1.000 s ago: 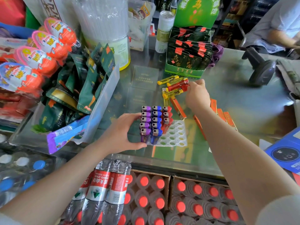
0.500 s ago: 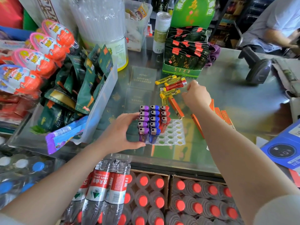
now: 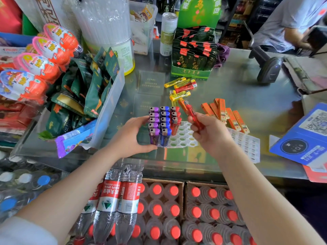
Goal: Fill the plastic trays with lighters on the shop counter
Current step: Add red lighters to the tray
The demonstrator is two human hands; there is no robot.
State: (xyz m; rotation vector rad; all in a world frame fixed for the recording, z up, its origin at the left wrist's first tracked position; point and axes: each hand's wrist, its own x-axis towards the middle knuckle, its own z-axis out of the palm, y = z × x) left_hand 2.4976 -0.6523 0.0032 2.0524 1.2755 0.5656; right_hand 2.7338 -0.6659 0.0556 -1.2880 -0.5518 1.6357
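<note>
Below the counter's near edge stand crates of bottles (image 3: 174,209) with red caps. On the glass counter (image 3: 238,89), near that edge, lies a white tray (image 3: 184,138) of round holes. Its left part holds upright lighters in three rows: purple (image 3: 154,126), blue (image 3: 165,124) and a shorter red row (image 3: 175,119); the right part shows bare holes. The left hand (image 3: 131,137) curls half-open against the tray's left side, thumb at the near corner, fingers touching the purple row. The right hand (image 3: 208,133) hovers over the tray's right part, fingers closed on a red lighter (image 3: 192,114), its metal head pointing away. Just right lie orange boxes (image 3: 228,115). Farther in, loose yellow and red lighters (image 3: 182,87) lie before a green box (image 3: 191,71).
</note>
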